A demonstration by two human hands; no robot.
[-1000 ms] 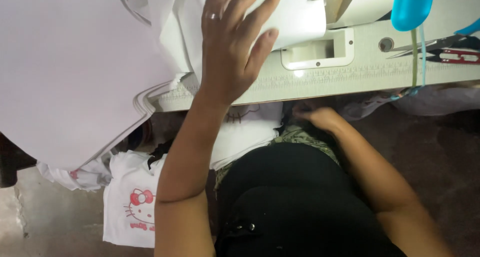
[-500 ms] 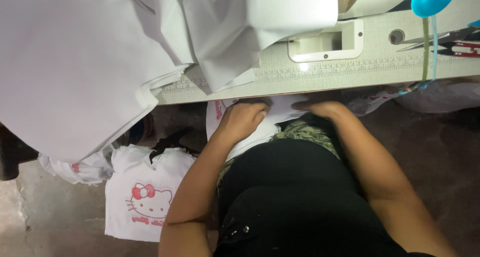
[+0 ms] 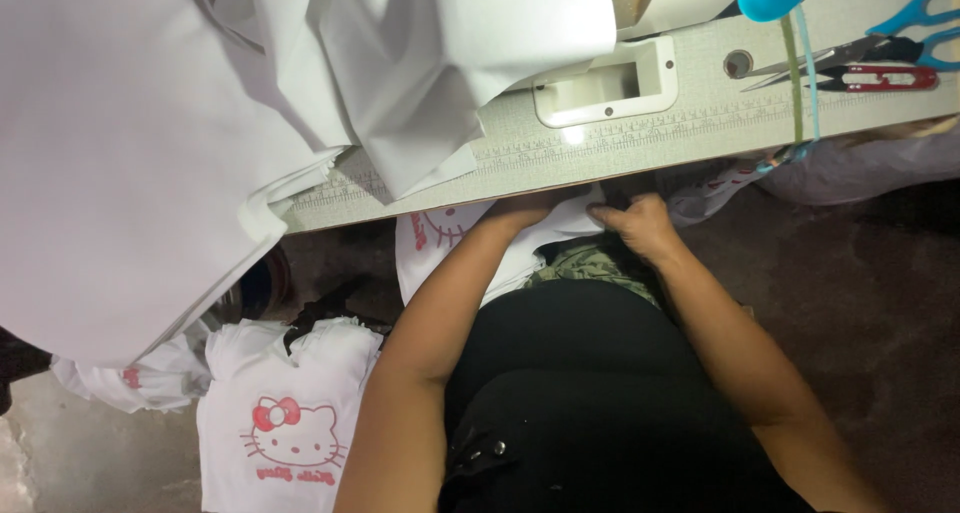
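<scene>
Both my hands sit under the sewing table's (image 3: 600, 148) near edge, on my lap. My left hand (image 3: 520, 213) and right hand (image 3: 640, 225) pinch the white printed garment piece (image 3: 450, 235); it runs leftward, left hand nearer.

Grey sewing table (image 3: 700, 113) with ruler marks along the near edge. Big heap of white cloth (image 3: 200, 123) lying over the left part. Blue scissors (image 3: 900, 23) and small red snips (image 3: 880, 76) at the far right, side by side. White plate (image 3: 605, 81) set in the top.
</scene>
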